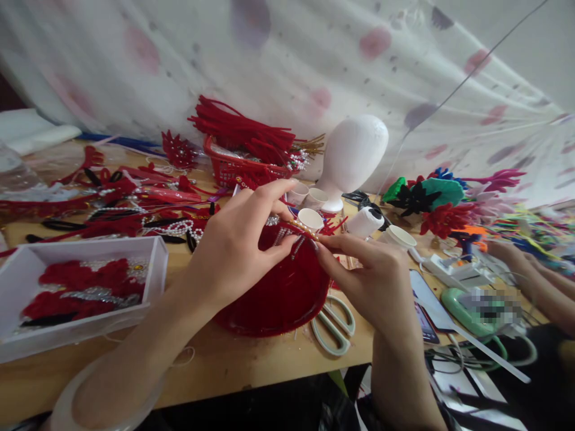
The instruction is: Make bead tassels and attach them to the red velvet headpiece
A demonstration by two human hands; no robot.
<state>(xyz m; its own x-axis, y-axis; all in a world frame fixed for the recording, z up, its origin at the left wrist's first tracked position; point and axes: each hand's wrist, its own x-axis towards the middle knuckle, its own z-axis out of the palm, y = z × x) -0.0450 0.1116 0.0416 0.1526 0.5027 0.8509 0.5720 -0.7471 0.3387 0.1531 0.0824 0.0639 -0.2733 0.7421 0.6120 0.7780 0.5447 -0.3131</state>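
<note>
Both bare hands met over the tabletop (251, 374), right in the middle of the action! The gold-beaded trim (306, 230) was there between them, at the upper edge of a dark red rounded piece (274, 299), with sparkling strands (296, 246) hanging below it. The right hand (371, 266) had its grip narrow, thumb and forefinger pinched on the trim's right end. Over on the left, the left hand (240, 239) arched in, forefinger stretched out, thumb by the strands and a bent finger at the trim's other end; whether that grip pressed tight, you couldn't tell.

Just beneath the right hand, scissors (335, 329) lay beside the red piece, handles showing. Behind the hands stood the paper cups (311, 220), a white thread spool (366, 221) and a white head form (354, 152), with a red basket (229, 169) of red stems (242, 129) to their left. A white box (85, 326) held red pieces at the near left, and out on the right, a co-worker's arm (530, 272) reached in past a phone (431, 302)!
</note>
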